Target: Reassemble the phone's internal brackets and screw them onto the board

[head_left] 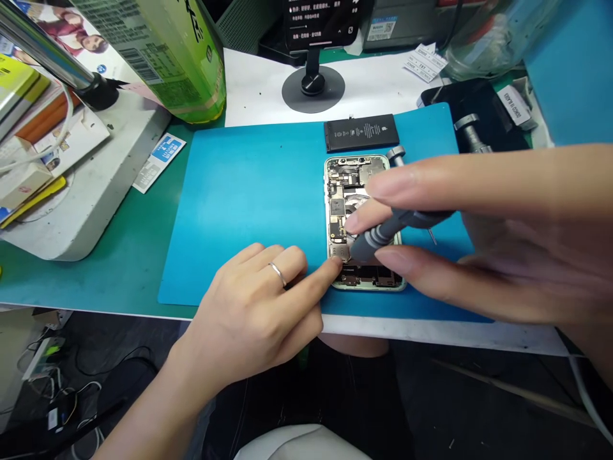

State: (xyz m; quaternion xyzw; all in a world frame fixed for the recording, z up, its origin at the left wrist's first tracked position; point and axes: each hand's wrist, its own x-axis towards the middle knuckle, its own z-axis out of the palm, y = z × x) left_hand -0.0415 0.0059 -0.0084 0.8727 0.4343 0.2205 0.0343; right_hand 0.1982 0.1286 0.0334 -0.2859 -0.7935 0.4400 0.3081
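Note:
An opened smartphone [338,207] with its circuit boards bared lies on the blue mat [249,198]. My right hand [460,236] grips a dark grey screwdriver [373,239] between thumb and fingers, slanting over the phone. The screwdriver's tip is hard to make out against the phone's lower part. From the left, my left hand [268,306] reaches in with the index fingertip touching the phone's lower left. Its other fingers are loosely curled and hold nothing; a ring is on one of them. Just above the phone is a black battery [361,132].
Behind the mat, a round-based stand [313,89] carries a lit phone screen [320,22]. A green bottle [163,57] and a white lamp base [96,191] piled with small items are on the left. At right are a clear jar [493,48] and a metal-capped tool [472,131].

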